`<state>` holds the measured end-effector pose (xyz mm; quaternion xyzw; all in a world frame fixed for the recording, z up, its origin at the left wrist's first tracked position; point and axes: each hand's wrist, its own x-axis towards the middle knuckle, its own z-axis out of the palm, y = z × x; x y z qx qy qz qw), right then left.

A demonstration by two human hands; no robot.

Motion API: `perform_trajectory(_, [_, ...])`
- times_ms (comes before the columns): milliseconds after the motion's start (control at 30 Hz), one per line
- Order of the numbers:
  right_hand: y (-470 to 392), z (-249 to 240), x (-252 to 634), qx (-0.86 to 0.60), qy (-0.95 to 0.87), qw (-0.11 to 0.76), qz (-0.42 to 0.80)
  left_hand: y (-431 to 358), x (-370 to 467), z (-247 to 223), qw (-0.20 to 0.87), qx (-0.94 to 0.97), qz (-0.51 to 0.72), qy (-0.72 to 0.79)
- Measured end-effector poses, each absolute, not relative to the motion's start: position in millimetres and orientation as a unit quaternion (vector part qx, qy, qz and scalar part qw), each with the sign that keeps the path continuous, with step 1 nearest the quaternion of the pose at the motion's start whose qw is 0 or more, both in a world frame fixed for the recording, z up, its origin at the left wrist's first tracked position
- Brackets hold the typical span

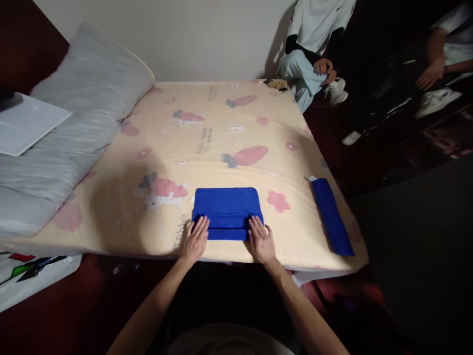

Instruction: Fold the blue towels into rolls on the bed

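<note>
A blue cloth [227,201], partly folded over in flat layers, lies near the front edge of the bed. My left hand [197,238] rests with outstretched fingers on the cloth's left front corner. On its right front part lies my right hand [261,237], fingers also straight and palm down. Both hands press the folded strip from above, and neither grips it. To the right, a second blue cloth [332,217] is folded into a long narrow strip with a white tag at its far end.
The bed [207,177] has a cream sheet printed with carrots and rabbits. A grey quilt [84,93] is heaped at the left with a white board [29,123] on it. One person [314,44] sits beyond the far right corner, another [439,64] at the right. A brush-like object [277,84] lies at the far edge.
</note>
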<state>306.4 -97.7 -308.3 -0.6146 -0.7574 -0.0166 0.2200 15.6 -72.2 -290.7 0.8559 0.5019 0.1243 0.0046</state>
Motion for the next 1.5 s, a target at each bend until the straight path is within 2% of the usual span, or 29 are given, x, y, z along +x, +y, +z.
perform_trajectory(133, [-86,-304,261,-0.559,-0.801,0.208,0.043,-70,69,-295,0.038,0.887,0.133,0.440])
perform_trajectory(267, [-68,-307,252,-0.573,-0.794,0.192,0.070,-55,91,-299,0.051,0.870,0.107,0.479])
perform_trajectory(433, [-60,-318,303,-0.635,-0.744,0.204,0.044,-36,48,-295,0.031,0.833,0.083,0.546])
perform_trajectory(600, [-76,-318,354,-0.658,-0.725,0.201,-0.003,-40,-1,-294,-0.015,0.814,0.119,0.568])
perform_trajectory(767, [-110,-304,352,-0.582,-0.784,0.212,-0.022,-73,-3,-292,-0.025,0.882,0.169,0.439])
perform_trajectory(933, [-137,-305,340,-0.482,-0.857,0.180,0.012,-95,1,-297,-0.010,0.923,0.148,0.356])
perform_trajectory(1200, [-124,-306,346,-0.518,-0.832,0.194,0.025,-81,-21,-299,-0.050,0.896,0.151,0.414])
perform_trajectory(1333, [-98,-297,328,-0.587,-0.787,0.184,0.056,-67,-1,-284,-0.009,0.866,0.125,0.485])
perform_trajectory(1500, [-86,-281,327,-0.599,-0.781,0.159,0.078,-51,13,-257,0.065,0.837,0.050,0.541])
